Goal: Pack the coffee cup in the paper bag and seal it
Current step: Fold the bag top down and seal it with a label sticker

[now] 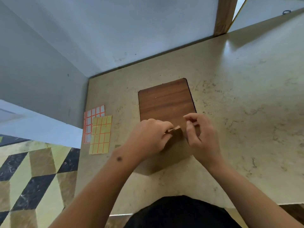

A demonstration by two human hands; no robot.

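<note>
Brown paper bag (172, 145) stood at frame centre, both hands working its top fold.
Left of it, two sticker sheets (98, 132) lay flat on the marble counter (246, 96), near enough to grab for sealing. Left hand (148, 137) pinched the folded top edge, probably to keep the crease from springing back. Right hand (200, 134) had its fingers curled at the bag's right side; whether they gripped paper couldn't be told. Wooden board (166, 99) sat just behind the bag. Coffee cup not visible, presumably inside. Nothing blocked the reach to the sheets.
</note>
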